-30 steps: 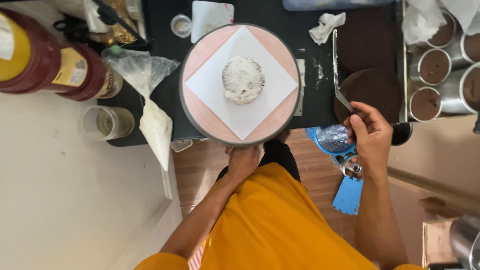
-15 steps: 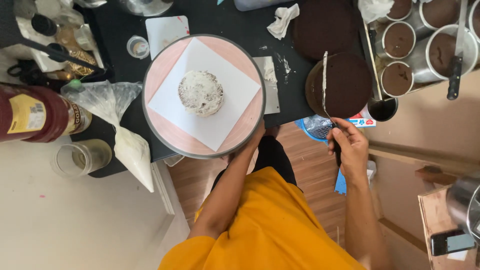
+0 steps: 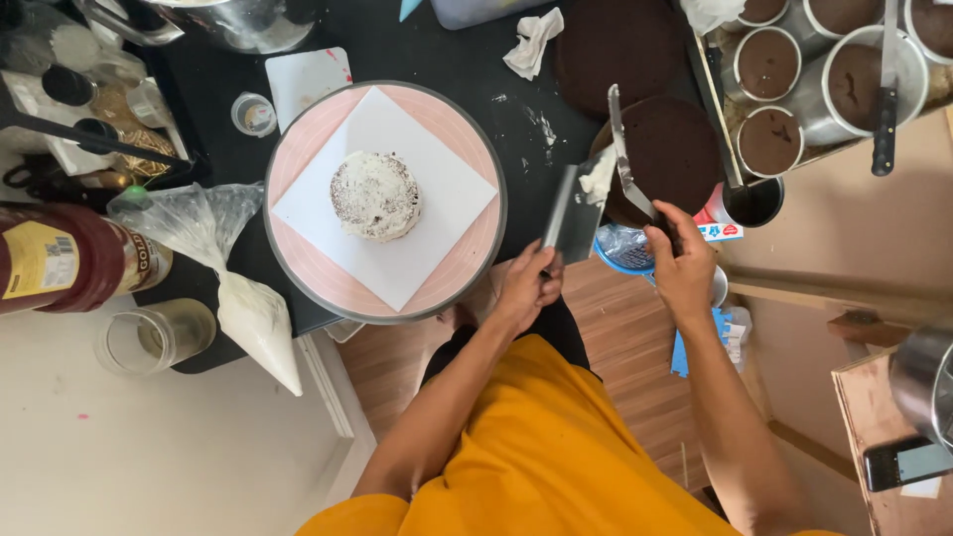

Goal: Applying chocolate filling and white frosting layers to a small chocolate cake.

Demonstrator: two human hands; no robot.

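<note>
My left hand [image 3: 528, 285] grips a flat metal scraper [image 3: 574, 213] that carries a dab of white cream [image 3: 599, 179] on its top edge. My right hand [image 3: 681, 260] holds a long offset spatula [image 3: 623, 154] whose blade rests against the scraper's creamy edge. Both tools meet over the table's front edge, just right of a round pink turntable [image 3: 467, 268]. On the turntable lies a white paper square [image 3: 447, 189] with a small dark cake [image 3: 375, 196] coated in white cream.
Two dark round cake layers [image 3: 675, 149] lie right of the turntable. Metal tins [image 3: 769, 139] of dark cake and a knife [image 3: 884, 89] sit at far right. A filled piping bag [image 3: 253, 318], a glass jar [image 3: 159, 335] and a red bottle [image 3: 69, 260] stand at left.
My left hand left the turntable's rim and now holds the scraper. My right hand raised the spatula against it. The view shifted so the turntable sits further left.
</note>
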